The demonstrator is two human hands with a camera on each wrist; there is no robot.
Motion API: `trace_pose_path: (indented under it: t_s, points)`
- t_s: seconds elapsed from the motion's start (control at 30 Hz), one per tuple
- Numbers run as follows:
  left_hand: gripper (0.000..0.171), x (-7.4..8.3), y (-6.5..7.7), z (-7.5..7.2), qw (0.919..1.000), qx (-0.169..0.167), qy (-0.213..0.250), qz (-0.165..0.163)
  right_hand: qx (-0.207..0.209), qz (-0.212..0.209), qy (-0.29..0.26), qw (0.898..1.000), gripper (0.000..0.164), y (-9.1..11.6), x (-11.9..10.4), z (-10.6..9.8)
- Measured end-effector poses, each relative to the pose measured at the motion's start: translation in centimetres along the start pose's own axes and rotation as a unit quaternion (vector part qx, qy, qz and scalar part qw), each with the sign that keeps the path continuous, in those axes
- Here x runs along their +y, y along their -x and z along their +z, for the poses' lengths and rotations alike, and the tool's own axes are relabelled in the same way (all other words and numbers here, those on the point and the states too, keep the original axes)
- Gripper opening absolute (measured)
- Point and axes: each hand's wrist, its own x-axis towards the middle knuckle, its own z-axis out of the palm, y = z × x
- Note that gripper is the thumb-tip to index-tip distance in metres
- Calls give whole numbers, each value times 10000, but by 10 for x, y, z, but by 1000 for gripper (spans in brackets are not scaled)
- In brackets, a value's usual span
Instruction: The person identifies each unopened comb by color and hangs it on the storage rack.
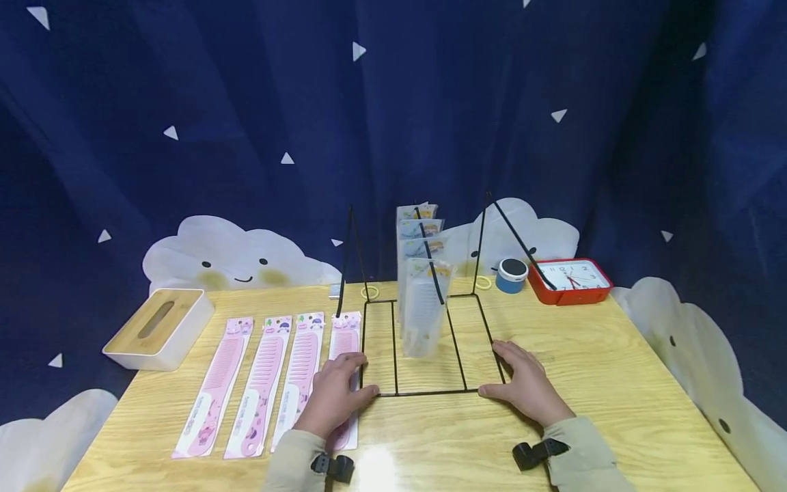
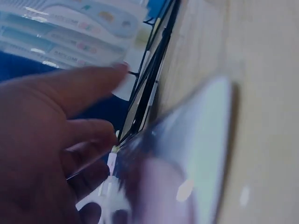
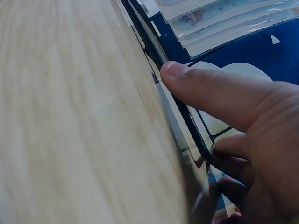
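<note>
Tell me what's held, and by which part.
The right hand holds the black wire rack by its base's near right corner; whether the left hand also grips it cannot be told.

12 and 1 right there on your red clock (image 1: 574,279), COMB on your hanging packets (image 2: 65,35), your pink packets' (image 1: 215,386) small print blurred

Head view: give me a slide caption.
Left hand and right hand at the near corners of a black wire rack holding clear-packaged combs; four pink combs lie left.
</note>
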Motion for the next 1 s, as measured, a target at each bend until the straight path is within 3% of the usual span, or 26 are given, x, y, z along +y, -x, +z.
trace_pose_path:
  t_s: [0.2,0.37,0.47,0.63,1.0]
  points:
    - [51,-4,-12,-19,9998,138,139,-78,85,45,83,9999,99,2,-2,1]
    - [47,-15,-39,-40,9987,202,377,-272,45,84,48,9999,100,1,-3,1]
    - [49,-24,-56,-47,9967,39,541,-600,9,38,30,10000,99,1,-3,0]
    - [51,-38,-79,-45,9913,-217,578,-1161,-51,-24,-33,10000,99,2,-1,0]
    - [38,-49,-103,-33,9919,-435,-169,-1185,-62,-13,-40,10000,97,2,-1,-2]
